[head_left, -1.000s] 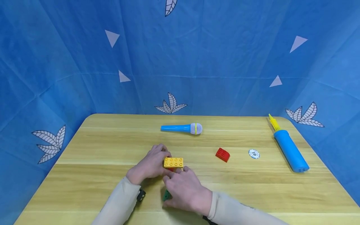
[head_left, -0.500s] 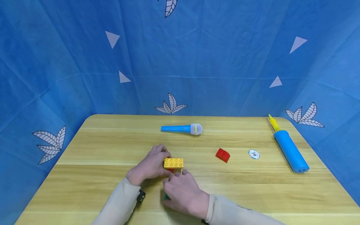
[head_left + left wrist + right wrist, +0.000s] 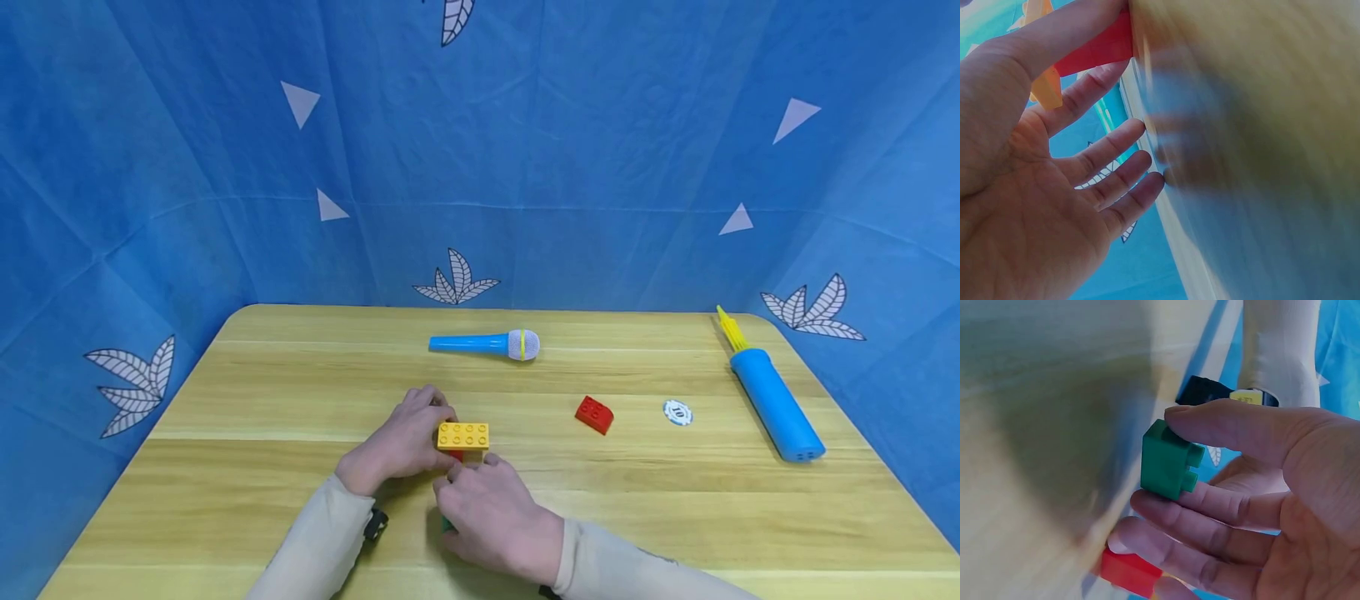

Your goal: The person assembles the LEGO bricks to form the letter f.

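presently, the left hand [image 3: 397, 440] holds a narrow grip on the red brick [image 3: 1104, 47] standing on the table [image 3: 675, 508] beneath the yellow brick [image 3: 462, 437]; the right hand [image 3: 498, 521] pinches the green brick [image 3: 1165, 464], near both.

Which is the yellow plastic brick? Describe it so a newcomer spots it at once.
On the light wood-grained table, find the left hand and right hand. Beside the left hand, the yellow rectangular plastic brick sits atop a red plastic brick, eight studs up. The right hand pinches a green plastic brick; only this one is yellow.
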`<state>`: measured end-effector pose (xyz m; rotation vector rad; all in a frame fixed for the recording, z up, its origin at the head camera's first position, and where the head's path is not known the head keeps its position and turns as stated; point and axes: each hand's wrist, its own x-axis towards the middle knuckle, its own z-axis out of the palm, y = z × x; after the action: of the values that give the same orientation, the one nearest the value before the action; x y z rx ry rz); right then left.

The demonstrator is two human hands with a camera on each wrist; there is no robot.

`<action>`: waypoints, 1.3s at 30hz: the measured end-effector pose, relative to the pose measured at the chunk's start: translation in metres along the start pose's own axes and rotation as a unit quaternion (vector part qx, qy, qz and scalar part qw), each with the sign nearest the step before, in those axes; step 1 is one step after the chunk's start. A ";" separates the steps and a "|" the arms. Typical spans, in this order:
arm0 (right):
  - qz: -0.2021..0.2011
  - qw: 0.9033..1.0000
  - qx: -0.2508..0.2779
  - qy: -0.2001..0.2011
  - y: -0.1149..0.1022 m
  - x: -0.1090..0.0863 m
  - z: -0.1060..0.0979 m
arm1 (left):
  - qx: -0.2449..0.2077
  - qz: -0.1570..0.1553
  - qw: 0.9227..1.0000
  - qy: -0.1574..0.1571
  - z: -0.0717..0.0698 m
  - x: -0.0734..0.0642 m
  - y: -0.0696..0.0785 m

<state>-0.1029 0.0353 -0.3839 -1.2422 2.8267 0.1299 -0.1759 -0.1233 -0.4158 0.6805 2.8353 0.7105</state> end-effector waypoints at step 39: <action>0.004 0.987 0.097 0.129 0.050 0.005 -0.041 | 0.009 0.038 0.999 -0.001 0.001 -0.001 -0.002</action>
<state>-0.1432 0.0615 -0.3403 -1.2894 2.9652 -0.3231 -0.1757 -0.1245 -0.4179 0.7955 2.8319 0.6954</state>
